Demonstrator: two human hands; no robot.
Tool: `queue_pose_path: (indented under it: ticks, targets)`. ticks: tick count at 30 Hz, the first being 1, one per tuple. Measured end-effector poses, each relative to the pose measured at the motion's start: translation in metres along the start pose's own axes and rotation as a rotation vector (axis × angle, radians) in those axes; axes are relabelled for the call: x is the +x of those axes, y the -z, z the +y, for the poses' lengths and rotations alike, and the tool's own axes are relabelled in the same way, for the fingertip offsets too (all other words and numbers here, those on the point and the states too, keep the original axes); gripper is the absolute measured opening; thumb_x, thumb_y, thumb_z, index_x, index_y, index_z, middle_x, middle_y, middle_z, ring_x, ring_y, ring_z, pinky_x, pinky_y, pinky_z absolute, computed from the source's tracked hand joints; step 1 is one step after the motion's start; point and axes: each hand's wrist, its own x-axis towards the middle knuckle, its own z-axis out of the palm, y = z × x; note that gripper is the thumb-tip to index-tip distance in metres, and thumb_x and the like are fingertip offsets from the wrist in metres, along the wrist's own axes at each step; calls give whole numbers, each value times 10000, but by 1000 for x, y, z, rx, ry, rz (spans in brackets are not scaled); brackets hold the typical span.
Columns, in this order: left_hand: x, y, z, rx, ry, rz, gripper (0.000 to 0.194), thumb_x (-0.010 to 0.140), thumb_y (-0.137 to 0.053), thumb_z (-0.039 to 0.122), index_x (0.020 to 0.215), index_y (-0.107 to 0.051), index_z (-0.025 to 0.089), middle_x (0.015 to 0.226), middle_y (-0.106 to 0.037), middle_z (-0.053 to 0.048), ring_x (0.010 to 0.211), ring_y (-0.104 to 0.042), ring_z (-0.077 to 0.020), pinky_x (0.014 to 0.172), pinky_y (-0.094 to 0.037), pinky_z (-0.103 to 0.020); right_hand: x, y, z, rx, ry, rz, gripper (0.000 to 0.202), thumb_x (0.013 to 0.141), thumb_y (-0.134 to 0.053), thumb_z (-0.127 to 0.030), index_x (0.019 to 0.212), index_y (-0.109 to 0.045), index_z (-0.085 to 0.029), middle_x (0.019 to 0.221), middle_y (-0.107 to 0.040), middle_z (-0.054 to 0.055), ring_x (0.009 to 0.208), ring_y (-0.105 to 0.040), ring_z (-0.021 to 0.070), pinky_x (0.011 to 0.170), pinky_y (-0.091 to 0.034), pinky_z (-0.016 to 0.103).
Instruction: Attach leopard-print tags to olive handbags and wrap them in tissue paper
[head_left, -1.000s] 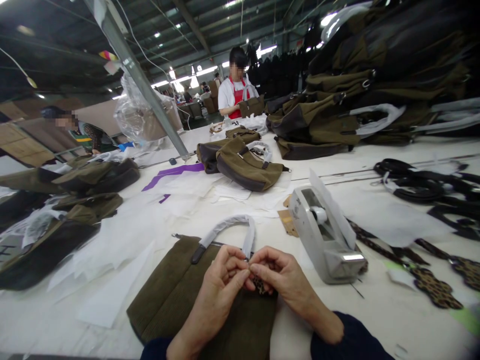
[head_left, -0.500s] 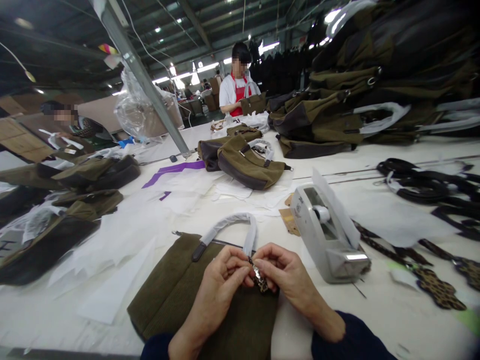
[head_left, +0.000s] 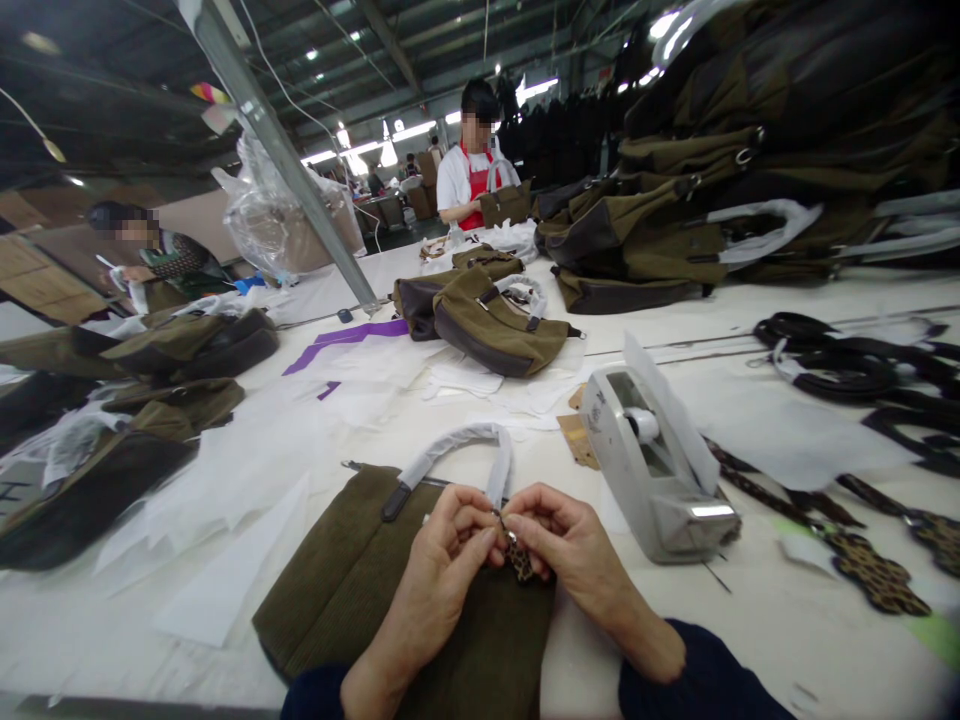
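An olive-green bag [head_left: 337, 565] lies on the white table in front of me. Its handle [head_left: 450, 437] is wrapped in white material and arches up behind my hands. Over the bag's top edge, my left hand [head_left: 442, 570] is closed, thumb and fingers pinching the upper end of a small leopard-print charm [head_left: 519, 560]. My right hand [head_left: 574, 545] pinches the same piece from the other side, fingertips nearly touching the left ones. The charm's metal clasp is mostly hidden between the fingertips.
A grey tape dispenser [head_left: 652, 470] stands to the right. Leopard-print charms [head_left: 877, 572] and dark straps [head_left: 832, 365] lie beyond it. More bags [head_left: 495, 320] are ahead and on both sides. White sheets [head_left: 225, 480] spread leftward. A person in a red apron [head_left: 476, 185] works across the table.
Both hands have shifted very slightly while keeping their pinch. The charm has turned, showing more leopard print and less shiny metal. At the far left, a person's hands have moved.
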Motion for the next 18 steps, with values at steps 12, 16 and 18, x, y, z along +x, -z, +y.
queue_pose_path:
  ticks: [12, 16, 18]
  targets:
    - [1, -1, -2, 16, -6, -28, 156, 955, -514, 260, 1079, -422, 233, 807, -602, 31, 745, -565, -117, 747, -452, -260, 0, -1, -3, 4, -20, -23, 282, 835, -696, -408, 870, -633, -135, 613, -608, -23, 446, -472, 42, 407, -358, 135]
    - [-1, -2, 0, 1, -9, -20, 166, 948, -523, 258, 1081, -430, 228, 808, -605, 27, 746, -567, -118, 748, -457, -259, 1, 1, -4, -8, -37, -3, 292, 831, -700, -417, 860, -632, -135, 590, -578, -35, 437, -465, 42, 396, -347, 135]
    - [-1, -2, 1, 4, -4, -14, 171, 939, -535, 254, 1075, -434, 226, 814, -607, 28, 739, -565, -114, 742, -456, -255, 0, 1, -4, -13, -40, -16, 287, 839, -694, -415, 862, -631, -135, 596, -586, -31, 442, -468, 43, 401, -350, 136]
